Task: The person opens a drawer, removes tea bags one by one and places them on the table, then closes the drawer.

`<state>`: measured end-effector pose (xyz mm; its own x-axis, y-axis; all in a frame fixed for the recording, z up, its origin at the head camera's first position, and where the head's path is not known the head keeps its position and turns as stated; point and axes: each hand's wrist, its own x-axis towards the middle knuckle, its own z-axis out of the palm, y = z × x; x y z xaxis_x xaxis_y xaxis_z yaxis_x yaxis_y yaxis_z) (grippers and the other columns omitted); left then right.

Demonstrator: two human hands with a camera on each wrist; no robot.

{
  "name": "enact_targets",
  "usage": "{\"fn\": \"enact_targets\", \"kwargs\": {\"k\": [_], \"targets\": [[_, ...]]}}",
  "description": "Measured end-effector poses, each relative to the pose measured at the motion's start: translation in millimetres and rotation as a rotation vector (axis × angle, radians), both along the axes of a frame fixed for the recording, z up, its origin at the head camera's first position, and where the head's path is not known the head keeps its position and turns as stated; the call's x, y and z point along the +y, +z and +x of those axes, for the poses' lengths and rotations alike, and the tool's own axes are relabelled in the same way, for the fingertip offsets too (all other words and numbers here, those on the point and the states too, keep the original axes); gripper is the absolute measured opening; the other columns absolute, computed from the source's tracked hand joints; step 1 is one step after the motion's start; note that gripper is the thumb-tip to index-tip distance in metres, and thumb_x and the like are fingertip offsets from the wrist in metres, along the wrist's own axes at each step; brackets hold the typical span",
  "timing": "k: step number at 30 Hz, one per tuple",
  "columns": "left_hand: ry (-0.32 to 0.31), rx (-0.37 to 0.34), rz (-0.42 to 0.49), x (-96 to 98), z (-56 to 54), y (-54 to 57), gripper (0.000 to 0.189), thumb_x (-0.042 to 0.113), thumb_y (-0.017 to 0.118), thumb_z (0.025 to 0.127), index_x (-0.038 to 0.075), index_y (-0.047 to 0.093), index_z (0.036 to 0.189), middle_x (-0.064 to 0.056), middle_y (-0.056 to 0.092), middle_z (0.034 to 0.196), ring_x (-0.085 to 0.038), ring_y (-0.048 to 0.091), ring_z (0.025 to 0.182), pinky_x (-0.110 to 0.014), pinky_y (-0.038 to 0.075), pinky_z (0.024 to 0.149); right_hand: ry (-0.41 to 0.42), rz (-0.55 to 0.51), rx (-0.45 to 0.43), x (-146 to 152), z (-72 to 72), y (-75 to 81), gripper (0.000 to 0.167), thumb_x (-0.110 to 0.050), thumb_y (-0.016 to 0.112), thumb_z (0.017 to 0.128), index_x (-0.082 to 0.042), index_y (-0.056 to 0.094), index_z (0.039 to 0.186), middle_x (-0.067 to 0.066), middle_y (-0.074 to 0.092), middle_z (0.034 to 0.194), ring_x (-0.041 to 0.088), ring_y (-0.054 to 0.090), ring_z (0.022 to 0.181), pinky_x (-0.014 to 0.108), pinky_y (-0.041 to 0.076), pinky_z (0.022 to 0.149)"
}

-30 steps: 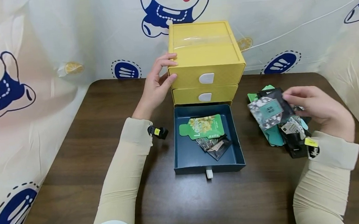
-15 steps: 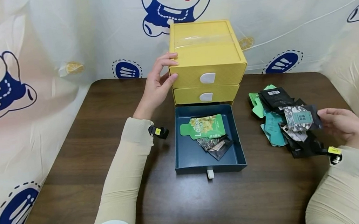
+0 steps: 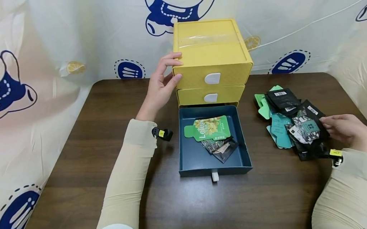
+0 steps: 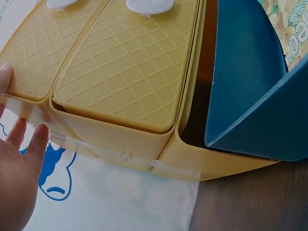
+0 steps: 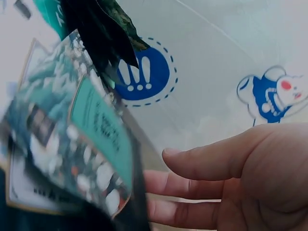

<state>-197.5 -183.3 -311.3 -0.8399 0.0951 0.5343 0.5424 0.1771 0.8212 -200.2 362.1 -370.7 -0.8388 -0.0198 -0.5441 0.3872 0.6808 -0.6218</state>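
Observation:
My left hand (image 3: 160, 85) rests against the upper left front corner of a yellow drawer box (image 3: 210, 42), fingers fairly straight. The bottom drawer (image 3: 190, 162), dark blue inside, is pulled out and holds a green flower-print packet (image 3: 212, 128) and dark packets (image 3: 226, 152). To the right, my right hand (image 3: 353, 131) touches or nearly touches the edge of a pile of packets. A black sachet with a teal label (image 3: 310, 126) lies on that pile. In the right wrist view, the thumb stands apart from the sachet (image 5: 101, 125), with straight fingers beside its edge.
Black packets (image 3: 282, 99), teal packets (image 3: 280, 132) and green packets (image 3: 262, 106) overlap in the pile on the brown table (image 3: 226, 208). Two upper drawers with white tabs (image 3: 212, 78) are closed. A printed curtain (image 3: 105, 30) hangs behind.
My right hand first pinched the teal-labelled sachet above the pile's left, then carried it right and let it drop back onto the pile. The left hand stays on the box.

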Motion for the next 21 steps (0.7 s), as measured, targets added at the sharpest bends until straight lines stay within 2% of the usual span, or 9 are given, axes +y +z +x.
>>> {"fn": "enact_targets", "kwargs": {"k": [3, 5, 8, 10, 12, 15, 18, 19, 21], "targets": [[-0.002, 0.002, 0.0, -0.4, 0.2, -0.5, 0.023, 0.002, 0.059, 0.097, 0.0, 0.056, 0.119, -0.007, 0.048, 0.148, -0.011, 0.035, 0.145, -0.052, 0.042, 0.113, 0.009, 0.034, 0.026, -6.8, 0.9, 5.1, 0.055, -0.033, 0.039, 0.106, 0.013, 0.043, 0.135, -0.019, 0.055, 0.083, 0.001, 0.055, 0.076, 0.018, 0.055, 0.068], [-0.002, 0.005, -0.003, -0.7, -0.1, -0.9, 0.023, 0.002, 0.059, 0.097, 0.0, 0.056, 0.119, -0.008, 0.048, 0.148, -0.011, 0.034, 0.146, -0.052, 0.042, 0.113, 0.03, 0.081, 0.054, -12.2, 2.9, 11.4, 0.056, -0.034, 0.038, 0.106, 0.014, 0.043, 0.136, -0.015, 0.059, 0.085, 0.009, 0.058, 0.082, 0.026, 0.054, 0.073], [-0.003, 0.002, -0.005, -1.5, -1.6, -2.3, 0.023, 0.002, 0.059, 0.097, 0.0, 0.056, 0.12, -0.008, 0.048, 0.148, -0.011, 0.034, 0.146, -0.052, 0.042, 0.113, 0.093, 0.166, 0.125, -24.0, 7.7, 23.5, 0.06, -0.035, 0.034, 0.107, 0.016, 0.04, 0.137, 0.017, 0.068, 0.096, 0.032, 0.058, 0.1, 0.049, 0.05, 0.088], [-0.001, -0.004, -0.007, -1.8, -2.4, -2.5, 0.023, 0.001, 0.058, 0.097, -0.001, 0.056, 0.12, -0.009, 0.047, 0.149, -0.012, 0.034, 0.146, -0.052, 0.041, 0.114, 0.126, 0.207, 0.179, -36.5, 10.3, 33.3, 0.063, -0.038, 0.033, 0.107, 0.017, 0.04, 0.137, 0.037, 0.06, 0.114, 0.047, 0.05, 0.11, 0.064, 0.042, 0.091], [0.002, -0.015, -0.008, -2.1, -3.3, -2.5, 0.024, 0.001, 0.058, 0.097, -0.001, 0.055, 0.12, -0.01, 0.047, 0.149, -0.012, 0.034, 0.146, -0.051, 0.041, 0.114, 0.164, 0.225, 0.249, -52.9, 11.2, 41.9, 0.062, -0.038, 0.032, 0.107, 0.017, 0.041, 0.137, 0.042, 0.051, 0.127, 0.052, 0.048, 0.114, 0.067, 0.041, 0.092], [0.005, -0.025, -0.012, -2.4, -3.8, -1.6, 0.024, 0.002, 0.058, 0.097, -0.001, 0.055, 0.121, -0.009, 0.046, 0.15, -0.011, 0.033, 0.146, -0.05, 0.04, 0.115, 0.212, 0.225, 0.348, -80.8, 9.0, 55.3, 0.058, -0.036, 0.036, 0.107, 0.014, 0.048, 0.134, 0.037, 0.061, 0.118, 0.025, 0.065, 0.093, 0.046, 0.051, 0.082], [0.004, -0.024, -0.013, -3.1, -3.3, -1.1, 0.024, 0.003, 0.059, 0.097, 0.0, 0.056, 0.121, -0.007, 0.047, 0.15, -0.01, 0.033, 0.146, -0.05, 0.04, 0.115, 0.266, 0.217, 0.459, -111.1, 9.1, 68.1, 0.049, -0.032, 0.043, 0.106, 0.009, 0.056, 0.129, 0.028, 0.069, 0.108, -0.006, 0.057, 0.073, 0.023, 0.046, 0.067], [0.002, -0.021, -0.013, -3.2, -2.9, -1.3, 0.024, 0.003, 0.059, 0.097, 0.001, 0.056, 0.121, -0.006, 0.047, 0.149, -0.009, 0.033, 0.146, -0.05, 0.041, 0.115, 0.281, 0.202, 0.492, -121.1, 9.7, 71.9, 0.046, -0.03, 0.046, 0.105, 0.008, 0.059, 0.127, 0.026, 0.07, 0.106, -0.013, 0.05, 0.071, 0.019, 0.042, 0.064], [0.001, -0.019, -0.013, -3.3, -1.6, -1.0, 0.024, 0.004, 0.059, 0.097, 0.002, 0.056, 0.121, -0.006, 0.048, 0.149, -0.009, 0.033, 0.146, -0.05, 0.041, 0.114, 0.31, 0.184, 0.55, -142.8, 12.3, 78.8, 0.041, -0.028, 0.051, 0.103, 0.005, 0.063, 0.124, 0.025, 0.071, 0.103, -0.013, 0.051, 0.071, 0.016, 0.041, 0.062]]}}
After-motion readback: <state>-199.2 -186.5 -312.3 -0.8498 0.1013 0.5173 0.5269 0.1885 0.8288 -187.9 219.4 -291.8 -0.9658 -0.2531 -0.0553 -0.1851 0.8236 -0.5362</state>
